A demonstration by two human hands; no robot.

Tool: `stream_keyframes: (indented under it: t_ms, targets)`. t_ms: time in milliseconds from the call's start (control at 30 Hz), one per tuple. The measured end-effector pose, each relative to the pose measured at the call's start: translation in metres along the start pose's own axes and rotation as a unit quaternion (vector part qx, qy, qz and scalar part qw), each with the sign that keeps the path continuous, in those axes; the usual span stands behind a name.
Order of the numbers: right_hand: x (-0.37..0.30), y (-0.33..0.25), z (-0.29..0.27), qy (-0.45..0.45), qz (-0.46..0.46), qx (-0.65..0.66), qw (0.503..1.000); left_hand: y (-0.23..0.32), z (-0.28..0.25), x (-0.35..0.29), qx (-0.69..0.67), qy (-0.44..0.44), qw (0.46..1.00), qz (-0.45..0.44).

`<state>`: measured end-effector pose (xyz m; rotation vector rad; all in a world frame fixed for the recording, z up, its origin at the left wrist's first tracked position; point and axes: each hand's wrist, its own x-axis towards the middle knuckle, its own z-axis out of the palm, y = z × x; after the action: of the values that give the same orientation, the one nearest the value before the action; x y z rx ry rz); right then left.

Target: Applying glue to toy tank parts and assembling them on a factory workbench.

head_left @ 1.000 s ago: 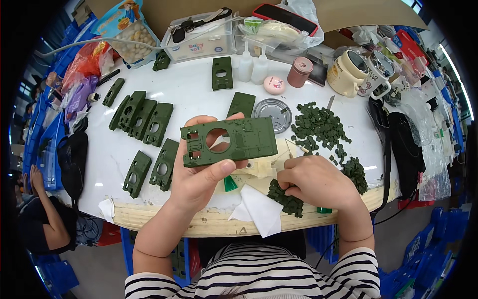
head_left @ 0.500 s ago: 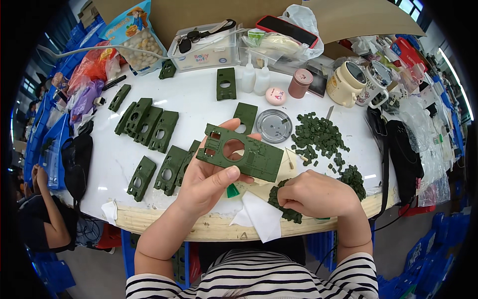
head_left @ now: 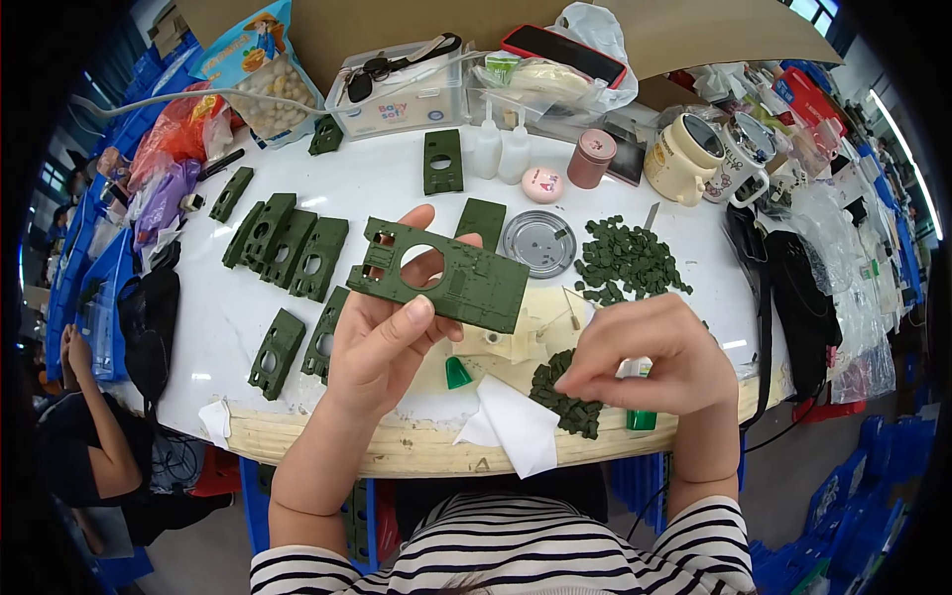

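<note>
My left hand [head_left: 369, 357] grips a dark green plastic model tank hull [head_left: 479, 286], thumb on top and fingers underneath. The hull has a large round hole and faces me, tilted above the table. My right hand [head_left: 662, 349] is raised with fingers pinched together; whatever sits between the fingertips is too small to make out. Just beneath them lies a pile of small dark green pieces [head_left: 567, 409]. Beside that pile are a white cloth [head_left: 521, 426], a green bottle [head_left: 642, 417] partly behind my right hand, and a green cap [head_left: 457, 373].
More tank hulls [head_left: 319, 260] lie at the left. Farther right are a larger heap of green pieces [head_left: 625, 258], a round metal dish [head_left: 539, 244] and mugs [head_left: 684, 159]. White squeeze bottles [head_left: 514, 157] and a plastic box [head_left: 397, 104] stand at the back.
My right hand has lifted off the near pile of pieces, uncovering the green bottle. My left hand has moved left and slightly down with the hull.
</note>
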<state>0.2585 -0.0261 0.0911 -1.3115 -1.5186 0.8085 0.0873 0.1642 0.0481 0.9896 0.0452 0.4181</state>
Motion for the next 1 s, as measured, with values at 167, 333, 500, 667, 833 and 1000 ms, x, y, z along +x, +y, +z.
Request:
stream_keyframes:
  t_ms: [167,333,500,667,833,1000]
  targets:
    - [0.003,0.006,0.011,0.168,0.086,0.229,0.955,-0.001,0.009,-0.002,0.006,-0.032,0.998,-0.061]
    - [0.0,0.011,0.01,0.203,0.043,0.172,0.963,-0.001,0.014,-0.005,0.03,-0.05,0.993,-0.106]
    - [0.003,0.009,0.009,0.231,0.102,0.223,0.942,-0.003,0.016,-0.006,0.018,-0.072,0.992,-0.106]
    - [0.007,0.0,0.013,0.233,0.162,0.264,0.922,-0.012,0.009,-0.009,0.059,-0.111,0.986,-0.106]
    - [0.005,0.007,0.018,0.238,0.064,0.2,0.948,-0.017,0.02,-0.013,0.039,-0.15,0.979,-0.135]
    - [0.006,0.006,0.032,0.247,0.059,0.056,0.965,-0.027,0.018,-0.023,0.047,-0.177,0.971,-0.154]
